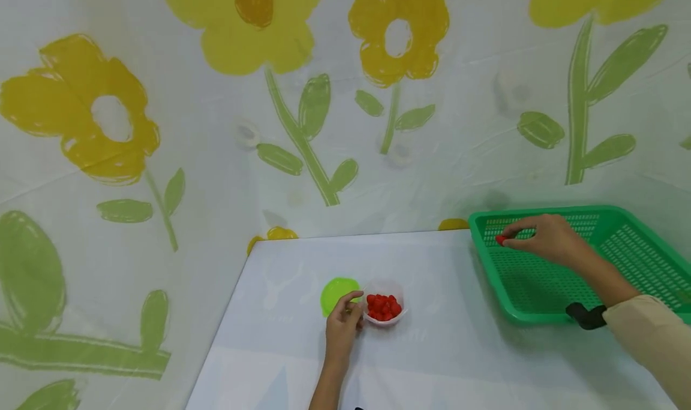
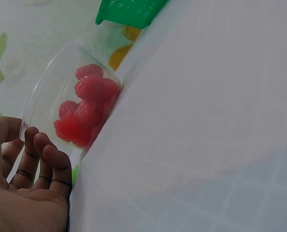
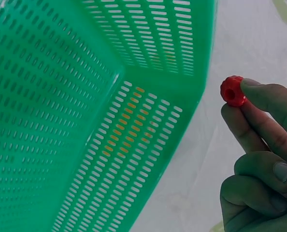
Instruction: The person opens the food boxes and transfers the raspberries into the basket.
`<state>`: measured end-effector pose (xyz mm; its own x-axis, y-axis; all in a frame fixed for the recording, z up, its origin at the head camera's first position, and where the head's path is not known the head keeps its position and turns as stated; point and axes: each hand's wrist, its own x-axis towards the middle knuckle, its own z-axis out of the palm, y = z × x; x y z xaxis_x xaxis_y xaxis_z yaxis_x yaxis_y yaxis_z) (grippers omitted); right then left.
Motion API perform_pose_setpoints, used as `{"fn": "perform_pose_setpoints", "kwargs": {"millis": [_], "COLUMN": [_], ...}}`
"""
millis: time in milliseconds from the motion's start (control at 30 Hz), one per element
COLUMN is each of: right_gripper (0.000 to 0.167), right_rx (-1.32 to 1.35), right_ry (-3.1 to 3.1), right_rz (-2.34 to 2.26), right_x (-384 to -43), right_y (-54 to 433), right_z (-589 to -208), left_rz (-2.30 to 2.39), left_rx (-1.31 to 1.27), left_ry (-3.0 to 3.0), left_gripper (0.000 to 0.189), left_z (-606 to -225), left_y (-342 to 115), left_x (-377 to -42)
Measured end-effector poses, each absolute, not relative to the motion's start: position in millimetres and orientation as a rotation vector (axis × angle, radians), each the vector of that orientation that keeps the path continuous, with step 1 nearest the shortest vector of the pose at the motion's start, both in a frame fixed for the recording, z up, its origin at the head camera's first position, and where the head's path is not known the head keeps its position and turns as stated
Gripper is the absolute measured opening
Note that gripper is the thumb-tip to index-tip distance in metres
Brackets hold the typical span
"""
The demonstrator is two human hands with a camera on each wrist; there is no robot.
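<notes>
My right hand (image 1: 550,239) pinches a red raspberry (image 3: 233,91) between thumb and fingertips. It is over the left part of a green plastic basket (image 1: 504,296) in the head view. The raspberry has a small hole facing the right wrist camera. My left hand (image 1: 342,326) is at the left side of a clear plastic bowl (image 2: 44,92), its fingers curled at the rim and holding it. Several red raspberries (image 1: 383,308) lie inside this bowl. A bright green round lid-like piece (image 1: 337,293) lies just left of the bowl, partly behind my left hand.
A white cloth covers the table (image 1: 281,350). The slotted basket stands at the table's right side, near the back. Behind it hangs a flower-patterned curtain (image 1: 453,140), which also runs along the left side.
</notes>
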<state>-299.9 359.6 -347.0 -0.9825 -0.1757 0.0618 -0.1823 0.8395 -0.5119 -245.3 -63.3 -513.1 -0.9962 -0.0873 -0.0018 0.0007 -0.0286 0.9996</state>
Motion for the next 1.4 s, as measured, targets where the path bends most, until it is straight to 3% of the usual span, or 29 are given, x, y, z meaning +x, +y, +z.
{"fn": "perform_pose_setpoints", "kwargs": {"millis": [833,1400], "right_gripper": [0.022,0.030], "right_rx": [0.351,0.328], "right_ry": [-3.019,-3.103], "right_rz": [0.821,0.842], "right_x": [-321,-345], "right_y": [365,386], "right_z": [-358,-377], "left_rz": [-2.230,-2.233], "left_rx": [0.111,0.129], "left_ry": [-2.134,-2.160], "left_gripper": [0.026,0.026], "left_z": [-517,-517], "left_y": [-70,-64], "left_x": [-245,-246]}}
